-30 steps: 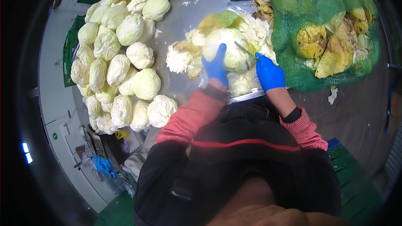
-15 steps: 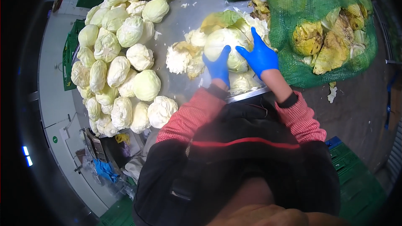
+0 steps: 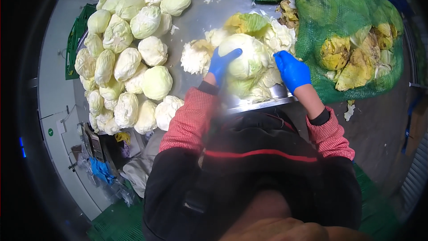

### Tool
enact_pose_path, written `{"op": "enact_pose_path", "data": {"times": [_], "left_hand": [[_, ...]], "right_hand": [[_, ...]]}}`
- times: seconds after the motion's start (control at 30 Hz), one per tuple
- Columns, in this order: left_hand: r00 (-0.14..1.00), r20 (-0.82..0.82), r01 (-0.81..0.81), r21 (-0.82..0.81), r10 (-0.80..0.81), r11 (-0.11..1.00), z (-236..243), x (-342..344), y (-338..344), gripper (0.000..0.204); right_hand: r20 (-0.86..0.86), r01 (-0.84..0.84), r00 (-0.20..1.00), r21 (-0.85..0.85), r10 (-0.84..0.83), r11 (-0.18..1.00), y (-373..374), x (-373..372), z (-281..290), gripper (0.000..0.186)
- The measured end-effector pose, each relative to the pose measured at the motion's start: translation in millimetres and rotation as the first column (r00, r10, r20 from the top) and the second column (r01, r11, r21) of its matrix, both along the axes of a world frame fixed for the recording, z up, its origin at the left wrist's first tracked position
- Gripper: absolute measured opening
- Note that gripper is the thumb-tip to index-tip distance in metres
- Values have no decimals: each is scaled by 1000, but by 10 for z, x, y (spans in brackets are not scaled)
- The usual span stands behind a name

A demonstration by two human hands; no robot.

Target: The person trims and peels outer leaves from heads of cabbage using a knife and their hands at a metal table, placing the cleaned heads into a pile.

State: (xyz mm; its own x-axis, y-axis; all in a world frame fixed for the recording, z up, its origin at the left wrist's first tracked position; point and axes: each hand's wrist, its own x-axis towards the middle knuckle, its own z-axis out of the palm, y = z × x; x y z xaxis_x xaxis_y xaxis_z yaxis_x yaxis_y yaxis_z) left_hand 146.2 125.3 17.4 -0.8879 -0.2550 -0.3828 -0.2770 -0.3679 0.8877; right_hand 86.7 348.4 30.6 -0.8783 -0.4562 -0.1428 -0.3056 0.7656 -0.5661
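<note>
Left fingers [image 3: 232, 56]: holding the cabbage [image 3: 249, 56]; keep it steady!
Right fingers [image 3: 280, 57]: curled narrow alongside; cannot tell if gripping anything.
Leaves [image 3: 282, 36]: bunched around; guard against rolling.

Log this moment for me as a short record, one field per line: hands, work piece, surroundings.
Left hand: blue-gloved, against the cabbage's left side
Right hand: blue-gloved, fingers curled, right of the cabbage; grip contents unclear
Work piece: one pale green cabbage
Around it: loose leaves
Left: heaped pale cabbages on the metal table
Right: green mesh sack
</note>
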Motion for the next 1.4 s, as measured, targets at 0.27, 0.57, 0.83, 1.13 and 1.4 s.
{"op": "enact_pose_path", "data": {"times": [0.27,0.57,0.83,1.13,1.4], "left_hand": [[1000,14,29,-161,-27,987,-106,-209,23,41],[995,-100,-6,-326,-29,945,-220,-182,17,30],[995,-99,-75,-612,18,788,-282,17,231,95],[957,-207,-53,559,201,828,15,255,173,58],[913,-325,4,614,247,789,286,89,201,52]], "right_hand": [[-96,-96,989,197,116,976,-74,47,-202,17],[139,-71,988,26,67,997,-238,-185,-117,35],[-164,-89,981,90,103,992,-638,-848,-473,24],[21,-63,998,170,60,984,-420,-894,-380,34],[624,367,750,-667,217,648,-236,-372,240,44]]}}
